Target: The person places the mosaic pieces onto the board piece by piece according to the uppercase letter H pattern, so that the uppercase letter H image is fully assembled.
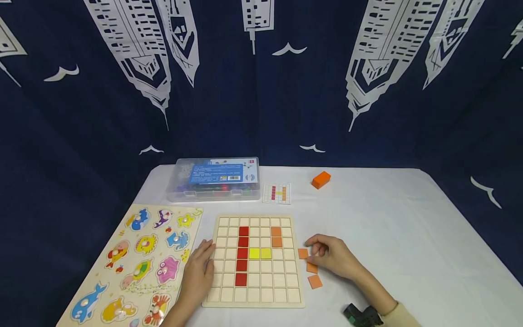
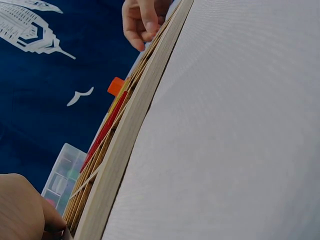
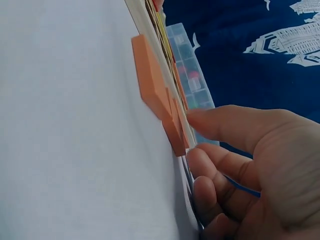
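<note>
A wooden grid board (image 1: 254, 303) lies flat in front of me. It bears a column of several red tiles (image 1: 242, 253), two yellow tiles (image 1: 259, 253) side by side and two orange tiles (image 1: 276, 237). My left hand (image 1: 199, 270) rests against the board's left edge, fingers mostly straight. Along the right edge lie three loose orange tiles (image 1: 315, 282). My right hand (image 1: 333, 255) is beside the upper two, its fingers loosely bent. In the right wrist view the thumb (image 3: 215, 122) is close to an orange tile (image 3: 175, 135); I see nothing held.
A small pattern card (image 1: 277, 193) lies behind the board, near a clear plastic case (image 1: 214, 193). An orange block (image 1: 321, 180) sits at the back right. An animal peg puzzle (image 1: 135, 268) covers the left side. A black device (image 1: 361, 315) is at the right wrist.
</note>
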Demonstrator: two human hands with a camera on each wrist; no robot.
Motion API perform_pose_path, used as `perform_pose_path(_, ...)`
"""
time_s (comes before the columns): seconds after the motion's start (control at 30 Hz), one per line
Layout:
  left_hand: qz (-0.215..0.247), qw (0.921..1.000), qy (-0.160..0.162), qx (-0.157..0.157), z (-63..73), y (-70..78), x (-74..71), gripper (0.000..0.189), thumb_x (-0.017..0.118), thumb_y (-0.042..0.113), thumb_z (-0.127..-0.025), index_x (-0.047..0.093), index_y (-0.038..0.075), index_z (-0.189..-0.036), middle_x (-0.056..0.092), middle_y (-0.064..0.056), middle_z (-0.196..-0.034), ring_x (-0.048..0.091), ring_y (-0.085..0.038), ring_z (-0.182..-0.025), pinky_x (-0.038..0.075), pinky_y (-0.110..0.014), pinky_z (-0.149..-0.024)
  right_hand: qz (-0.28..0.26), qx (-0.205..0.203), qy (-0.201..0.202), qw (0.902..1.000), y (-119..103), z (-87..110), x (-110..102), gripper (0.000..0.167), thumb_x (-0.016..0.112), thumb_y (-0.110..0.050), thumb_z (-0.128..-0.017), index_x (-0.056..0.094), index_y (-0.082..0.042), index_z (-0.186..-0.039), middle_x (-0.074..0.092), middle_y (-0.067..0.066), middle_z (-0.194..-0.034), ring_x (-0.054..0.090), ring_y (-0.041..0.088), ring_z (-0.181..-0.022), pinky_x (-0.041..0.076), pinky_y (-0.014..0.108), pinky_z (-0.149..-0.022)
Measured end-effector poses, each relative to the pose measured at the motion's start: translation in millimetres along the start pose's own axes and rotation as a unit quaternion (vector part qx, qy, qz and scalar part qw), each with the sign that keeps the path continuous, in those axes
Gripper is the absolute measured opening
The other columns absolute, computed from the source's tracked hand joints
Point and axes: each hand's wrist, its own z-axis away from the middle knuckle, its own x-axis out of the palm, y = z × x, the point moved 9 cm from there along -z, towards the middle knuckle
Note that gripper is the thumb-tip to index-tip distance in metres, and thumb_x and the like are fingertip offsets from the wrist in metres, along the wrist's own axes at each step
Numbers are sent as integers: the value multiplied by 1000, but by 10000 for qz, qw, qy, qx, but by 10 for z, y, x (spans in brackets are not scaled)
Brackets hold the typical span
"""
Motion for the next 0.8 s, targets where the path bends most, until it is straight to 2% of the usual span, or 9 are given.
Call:
perform_pose_path(0.23, 1, 10000, -31, -35, -1, 3, 3, 38, 58, -11, -86, 61, -10, -123, 57, -20, -137, 46, -43, -134, 34, -61, -112, 379, 28, 100, 9992, 10, -4, 21, 24, 81, -20, -78, 69, -13, -98, 59, -9, -75, 49, 1, -64, 44, 19, -58)
perform_pose_path(0.53, -28, 10000, -15, -39, -1, -12, 4, 38, 58, -10, -86, 62, -9, -123, 58, -20, -137, 46, -42, -134, 34, -61, -112, 773, 327, 287, 9961, -20, -8, 40, 24, 83, -22, -75, 70, -18, -95, 57, -13, -73, 45, 0, -60, 39, 18, -55)
perform_pose_path(0.8, 1, 10000, -37, -41, -8, -18, 16, 38, 58, -10, -86, 61, -9, -124, 57, -20, -137, 46, -42, -134, 34, -60, -112, 826, 553, 330, 9945, -11, -28, 35, 25, 84, -20, -74, 69, -17, -94, 57, -9, -73, 42, 2, -58, 34, 19, -53)
